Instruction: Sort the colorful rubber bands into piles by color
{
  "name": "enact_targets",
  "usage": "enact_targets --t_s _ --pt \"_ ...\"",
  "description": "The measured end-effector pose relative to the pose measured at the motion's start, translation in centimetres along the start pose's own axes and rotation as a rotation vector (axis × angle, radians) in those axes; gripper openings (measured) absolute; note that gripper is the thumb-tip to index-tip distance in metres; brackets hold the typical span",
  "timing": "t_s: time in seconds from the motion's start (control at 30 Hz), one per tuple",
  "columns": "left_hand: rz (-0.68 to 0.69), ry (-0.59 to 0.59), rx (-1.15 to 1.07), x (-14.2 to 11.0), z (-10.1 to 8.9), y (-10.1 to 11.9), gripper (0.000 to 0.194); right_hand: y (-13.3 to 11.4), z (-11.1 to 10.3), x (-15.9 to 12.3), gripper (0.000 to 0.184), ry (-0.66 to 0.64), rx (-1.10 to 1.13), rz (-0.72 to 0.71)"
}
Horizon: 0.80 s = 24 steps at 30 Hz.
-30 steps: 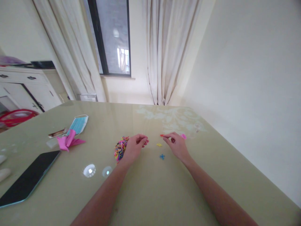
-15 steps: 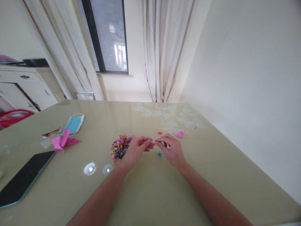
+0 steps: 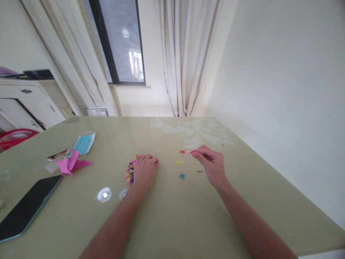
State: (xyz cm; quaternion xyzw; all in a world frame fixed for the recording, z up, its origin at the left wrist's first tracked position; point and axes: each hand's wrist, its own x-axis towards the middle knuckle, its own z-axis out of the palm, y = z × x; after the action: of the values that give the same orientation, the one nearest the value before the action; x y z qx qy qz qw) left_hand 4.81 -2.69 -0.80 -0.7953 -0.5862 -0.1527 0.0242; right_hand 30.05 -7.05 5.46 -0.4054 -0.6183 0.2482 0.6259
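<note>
My left hand [image 3: 145,169] rests palm down on a pile of multicoloured rubber bands [image 3: 130,172], covering its right part; the fingers bend over it, tips partly hidden. My right hand [image 3: 211,162] pinches a small pink and white item [image 3: 189,151] between thumb and forefinger. Its pale end reaches the little red bands [image 3: 182,151] on the table. A yellow band [image 3: 178,163] and a knotted-looking blue band [image 3: 182,176] lie between my hands. Close under the right hand is a small dark band [image 3: 199,171].
Left on the glossy table [image 3: 172,216] lie a black tablet-like slab [image 3: 29,208], a pink folded-paper figure [image 3: 72,163] and a blue face mask [image 3: 84,143]. A wall [image 3: 291,108] runs along the right side. Curtains [image 3: 185,61] hang beyond the far edge.
My hands have parted: the left moved back onto the pile, the right moved up and right to the pink item. The yellow and dark bands now show on the table.
</note>
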Motion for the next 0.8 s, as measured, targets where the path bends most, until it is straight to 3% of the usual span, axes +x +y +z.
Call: enact_targets --t_s 0.13,0.23,0.37,0.53,0.8 --pt "-0.005 0.011 -0.016 0.1 -0.1 -0.1 0.023 1.5 -2.1 1.2 0.016 -0.053 -0.108 0.098" --pt "-0.015 0.034 -0.026 0.1 -0.3 0.0 0.024 3.9 -4.4 2.0 0.025 -0.095 -0.306 0.191" --pt "-0.050 0.081 -0.080 0.1 -0.7 0.3 0.021 6.9 -6.3 2.1 0.023 -0.216 -0.570 0.280" --pt "-0.119 0.092 -0.183 0.3 -1.0 0.5 0.018 8.3 -6.1 1.7 0.025 -0.338 -0.759 0.272" --pt "-0.083 0.193 -0.298 0.4 -0.8 0.2 0.020 7.9 -5.2 1.4 0.029 -0.285 -0.926 0.220"
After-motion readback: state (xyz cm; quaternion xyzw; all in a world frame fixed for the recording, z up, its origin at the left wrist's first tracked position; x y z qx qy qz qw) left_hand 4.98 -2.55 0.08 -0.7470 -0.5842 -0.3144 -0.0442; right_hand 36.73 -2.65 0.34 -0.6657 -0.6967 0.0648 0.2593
